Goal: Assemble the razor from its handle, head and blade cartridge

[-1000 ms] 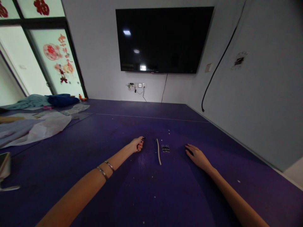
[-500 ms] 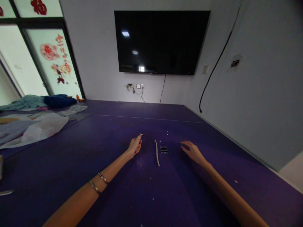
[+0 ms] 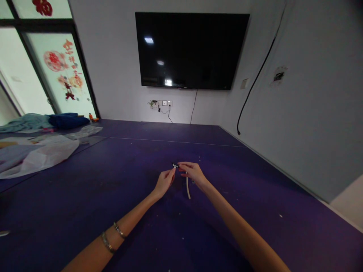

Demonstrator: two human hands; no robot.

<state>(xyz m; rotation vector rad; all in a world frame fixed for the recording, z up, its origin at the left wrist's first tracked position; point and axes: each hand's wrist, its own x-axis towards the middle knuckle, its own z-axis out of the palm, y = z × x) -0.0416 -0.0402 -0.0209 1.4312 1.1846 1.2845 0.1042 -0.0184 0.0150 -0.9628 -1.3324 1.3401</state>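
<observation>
My left hand (image 3: 165,183) is closed in a pinch on a small black-and-silver piece (image 3: 176,166), too small to identify. From the other side, my right hand (image 3: 193,174) reaches in, its thumb and fingertips closed at the right end of that same piece. Below the right fingers, a thin pale curved stick (image 3: 188,188) lies on the purple surface, its upper end partly covered by the hand. The right hand also hides most of a small dark flat item beside the stick.
The purple surface (image 3: 119,211) carries scattered white specks. Sheer white fabric (image 3: 48,155) and a dark blue cloth (image 3: 68,121) lie at the left. A television (image 3: 193,51) hangs on the back wall, and a black cable (image 3: 256,81) dangles at the right.
My right hand has moved left from open space to the small piece and closed on its end. The left hand has shifted slightly right, and the dark flat item is now mostly covered.
</observation>
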